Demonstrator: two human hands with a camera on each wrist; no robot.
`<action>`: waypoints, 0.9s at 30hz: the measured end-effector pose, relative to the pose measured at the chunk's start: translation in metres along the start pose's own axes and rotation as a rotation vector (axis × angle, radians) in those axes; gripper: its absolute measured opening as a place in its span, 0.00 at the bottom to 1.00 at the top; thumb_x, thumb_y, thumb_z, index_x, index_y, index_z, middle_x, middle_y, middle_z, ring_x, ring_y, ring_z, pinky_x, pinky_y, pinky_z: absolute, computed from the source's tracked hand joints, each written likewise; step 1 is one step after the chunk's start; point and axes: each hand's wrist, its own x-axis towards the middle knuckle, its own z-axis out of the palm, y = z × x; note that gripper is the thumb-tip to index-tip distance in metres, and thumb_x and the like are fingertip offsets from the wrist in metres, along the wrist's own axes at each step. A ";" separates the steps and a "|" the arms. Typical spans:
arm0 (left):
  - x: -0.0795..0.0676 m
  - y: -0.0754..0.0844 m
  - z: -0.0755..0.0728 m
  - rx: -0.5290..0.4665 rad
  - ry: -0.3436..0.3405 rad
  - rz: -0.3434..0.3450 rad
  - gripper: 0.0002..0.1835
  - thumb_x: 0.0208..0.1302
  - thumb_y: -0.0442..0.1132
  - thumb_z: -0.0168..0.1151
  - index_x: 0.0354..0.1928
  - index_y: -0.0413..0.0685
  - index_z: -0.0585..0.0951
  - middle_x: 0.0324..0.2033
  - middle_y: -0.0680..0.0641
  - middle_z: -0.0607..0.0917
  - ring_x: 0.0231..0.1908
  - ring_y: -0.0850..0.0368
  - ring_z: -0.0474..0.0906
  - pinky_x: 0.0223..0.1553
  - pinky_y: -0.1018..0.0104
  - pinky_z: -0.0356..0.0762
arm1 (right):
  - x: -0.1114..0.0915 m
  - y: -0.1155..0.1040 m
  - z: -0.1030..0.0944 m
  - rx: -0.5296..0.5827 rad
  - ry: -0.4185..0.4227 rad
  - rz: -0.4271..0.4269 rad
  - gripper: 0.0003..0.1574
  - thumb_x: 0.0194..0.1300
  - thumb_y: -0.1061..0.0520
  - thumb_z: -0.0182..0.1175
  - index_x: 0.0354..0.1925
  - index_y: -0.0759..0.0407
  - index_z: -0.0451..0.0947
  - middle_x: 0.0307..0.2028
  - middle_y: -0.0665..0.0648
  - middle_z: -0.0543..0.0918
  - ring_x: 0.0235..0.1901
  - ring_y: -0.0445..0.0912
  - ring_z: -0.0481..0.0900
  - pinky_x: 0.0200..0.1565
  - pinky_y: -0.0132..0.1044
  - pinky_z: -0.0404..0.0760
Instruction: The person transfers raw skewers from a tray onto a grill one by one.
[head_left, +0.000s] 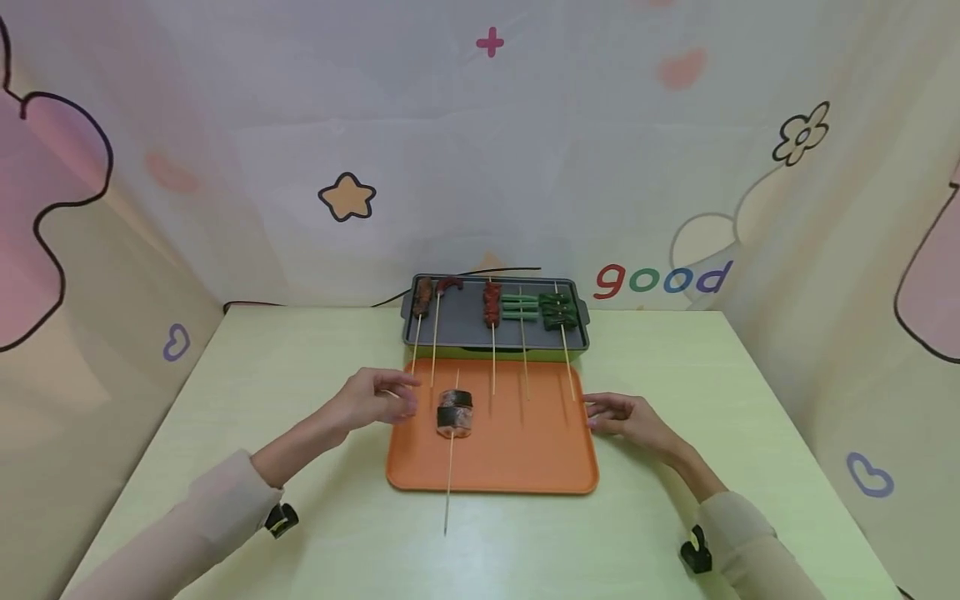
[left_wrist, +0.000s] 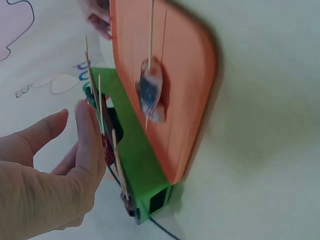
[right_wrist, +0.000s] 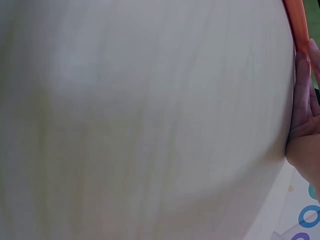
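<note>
An orange tray [head_left: 525, 458] lies on the table in front of the grill. On its left half rests a skewer of black-banded, pale pieces [head_left: 454, 414], its stick reaching past the tray's front edge. My left hand [head_left: 381, 397] hovers by the tray's left rim; in the left wrist view its thumb and fingers [left_wrist: 90, 135] stand apart with nothing between them. At the tray's right rim is my right hand [head_left: 626, 421], its fingertips touching the edge. The right wrist view shows its fingers [right_wrist: 301, 92] extended along the orange rim, partly cut off by the frame.
Behind the tray stands a grill with a dark plate [head_left: 465, 329] and green base [left_wrist: 135, 150]. Several skewers lie on it, including green vegetables [head_left: 558, 312] and red pieces [head_left: 491, 304], their sticks overhanging the tray. A black cord [head_left: 390, 298] runs behind; a printed curtain [head_left: 480, 167] surrounds the table.
</note>
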 end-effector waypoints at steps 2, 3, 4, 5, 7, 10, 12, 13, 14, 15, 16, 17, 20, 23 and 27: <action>-0.012 -0.010 0.006 -0.035 -0.042 -0.007 0.24 0.70 0.33 0.63 0.65 0.29 0.75 0.44 0.39 0.86 0.43 0.51 0.89 0.50 0.52 0.87 | 0.000 0.000 0.000 -0.005 -0.002 -0.001 0.32 0.71 0.61 0.64 0.69 0.70 0.71 0.55 0.74 0.82 0.42 0.34 0.85 0.40 0.28 0.84; -0.018 -0.016 0.008 -0.055 -0.059 -0.014 0.24 0.70 0.33 0.63 0.65 0.29 0.74 0.43 0.39 0.86 0.42 0.51 0.88 0.49 0.53 0.88 | -0.001 0.000 0.000 -0.008 -0.004 -0.002 0.32 0.71 0.61 0.64 0.69 0.70 0.70 0.55 0.74 0.82 0.42 0.34 0.85 0.41 0.28 0.84; -0.023 -0.022 0.012 -0.077 -0.076 -0.022 0.25 0.70 0.34 0.63 0.65 0.28 0.74 0.43 0.39 0.86 0.41 0.52 0.88 0.48 0.54 0.88 | -0.001 0.000 0.000 -0.010 -0.006 0.001 0.32 0.71 0.61 0.64 0.69 0.70 0.70 0.55 0.73 0.83 0.42 0.34 0.85 0.41 0.28 0.84; -0.028 -0.028 0.015 -0.094 -0.094 -0.028 0.25 0.71 0.34 0.63 0.65 0.27 0.73 0.43 0.39 0.87 0.41 0.53 0.88 0.48 0.56 0.88 | -0.001 0.000 0.000 -0.014 -0.005 0.006 0.32 0.71 0.61 0.64 0.69 0.70 0.70 0.55 0.73 0.83 0.42 0.34 0.85 0.41 0.28 0.84; -0.037 -0.041 0.022 -0.130 -0.131 -0.038 0.26 0.71 0.35 0.64 0.66 0.27 0.72 0.44 0.39 0.87 0.41 0.53 0.88 0.47 0.57 0.89 | -0.001 0.000 0.001 -0.018 -0.003 0.013 0.32 0.71 0.60 0.64 0.69 0.70 0.71 0.55 0.71 0.83 0.42 0.34 0.85 0.41 0.29 0.84; -0.047 -0.058 0.032 -0.172 -0.174 -0.060 0.28 0.71 0.35 0.64 0.67 0.28 0.71 0.44 0.40 0.87 0.42 0.53 0.88 0.45 0.59 0.89 | -0.001 -0.001 0.001 -0.021 -0.002 0.020 0.32 0.71 0.60 0.64 0.69 0.69 0.70 0.55 0.71 0.83 0.42 0.35 0.85 0.41 0.28 0.84; -0.054 -0.067 0.038 -0.191 -0.195 -0.079 0.29 0.71 0.35 0.64 0.68 0.28 0.70 0.44 0.41 0.88 0.42 0.53 0.88 0.45 0.59 0.89 | -0.001 -0.002 0.000 -0.019 -0.003 0.018 0.33 0.71 0.60 0.64 0.69 0.69 0.70 0.55 0.72 0.83 0.42 0.35 0.85 0.42 0.28 0.84; -0.056 -0.071 0.042 -0.197 -0.202 -0.088 0.29 0.70 0.35 0.64 0.69 0.29 0.70 0.44 0.42 0.88 0.41 0.54 0.88 0.45 0.59 0.89 | -0.001 -0.002 0.000 -0.022 -0.007 0.014 0.33 0.71 0.60 0.64 0.69 0.69 0.70 0.56 0.73 0.82 0.42 0.35 0.85 0.42 0.28 0.83; -0.059 -0.075 0.045 -0.203 -0.208 -0.097 0.30 0.70 0.35 0.64 0.69 0.29 0.69 0.44 0.42 0.88 0.41 0.54 0.88 0.45 0.59 0.89 | -0.002 -0.002 0.000 -0.020 -0.007 0.015 0.33 0.71 0.60 0.64 0.69 0.69 0.70 0.56 0.73 0.82 0.42 0.35 0.85 0.42 0.28 0.83; -0.061 -0.078 0.048 -0.216 -0.211 -0.106 0.30 0.70 0.35 0.65 0.69 0.29 0.69 0.44 0.42 0.88 0.41 0.55 0.88 0.45 0.59 0.89 | -0.002 -0.001 0.000 -0.019 -0.005 0.017 0.33 0.71 0.60 0.64 0.69 0.69 0.70 0.55 0.72 0.82 0.42 0.34 0.85 0.42 0.28 0.83; -0.062 -0.081 0.052 -0.228 -0.213 -0.111 0.31 0.69 0.35 0.65 0.70 0.30 0.68 0.45 0.42 0.88 0.41 0.55 0.88 0.45 0.60 0.89 | -0.003 -0.001 0.000 -0.024 -0.004 0.015 0.32 0.71 0.60 0.64 0.69 0.69 0.70 0.55 0.72 0.83 0.42 0.34 0.85 0.42 0.28 0.83; -0.063 -0.083 0.055 -0.241 -0.215 -0.114 0.32 0.69 0.34 0.65 0.71 0.30 0.67 0.46 0.42 0.88 0.42 0.54 0.88 0.45 0.60 0.89 | -0.003 -0.001 0.000 -0.028 -0.003 0.016 0.32 0.71 0.60 0.64 0.69 0.69 0.71 0.55 0.71 0.83 0.42 0.34 0.85 0.42 0.28 0.83; -0.063 -0.087 0.066 -0.276 -0.216 -0.115 0.36 0.68 0.34 0.65 0.74 0.30 0.63 0.48 0.41 0.87 0.44 0.53 0.88 0.44 0.59 0.89 | -0.003 -0.001 -0.002 -0.039 0.003 0.028 0.33 0.71 0.59 0.64 0.69 0.68 0.71 0.54 0.69 0.84 0.42 0.35 0.85 0.42 0.28 0.83; -0.062 -0.086 0.073 -0.293 -0.219 -0.109 0.39 0.68 0.33 0.65 0.76 0.31 0.59 0.49 0.40 0.87 0.46 0.52 0.88 0.45 0.58 0.89 | -0.001 -0.002 -0.003 -0.045 0.006 0.040 0.33 0.71 0.58 0.64 0.69 0.67 0.71 0.54 0.68 0.84 0.42 0.35 0.84 0.43 0.28 0.83; -0.061 -0.083 0.078 -0.319 -0.230 -0.116 0.39 0.68 0.32 0.65 0.76 0.31 0.59 0.50 0.39 0.87 0.47 0.52 0.88 0.47 0.58 0.88 | 0.001 -0.001 0.000 -0.038 0.006 0.044 0.33 0.71 0.59 0.64 0.69 0.68 0.71 0.53 0.64 0.85 0.42 0.35 0.85 0.43 0.28 0.83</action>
